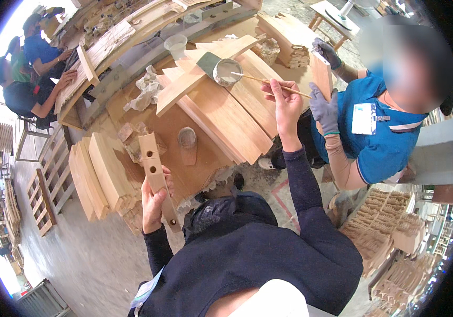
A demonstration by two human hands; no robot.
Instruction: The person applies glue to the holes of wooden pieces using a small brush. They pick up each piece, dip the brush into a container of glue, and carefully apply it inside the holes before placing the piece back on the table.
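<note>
My left hand (157, 203) is wrapped round a pale wooden piece (156, 182) with several dark round holes along its face, held tilted above the near edge of the worktable. My right hand (285, 100) pinches a thin wooden stick (268, 82). The stick's pale tip reaches into a cup (227, 73) with pale, greyish contents. Beside that cup lies a dark green square pad (208, 64), on a board (184, 91) set across several wooden planks (242, 105). A second small cup (186, 138) stands on the brown sheet covering the table.
At the right, a co-worker in blue with grey gloves (323, 108) holds a wooden piece (321, 74). Stacked boards (107, 171) line the table's left side. Crumpled plastic (147, 87) and a clear cup (176, 45) lie farther back. Wooden parts (380, 227) are piled at lower right.
</note>
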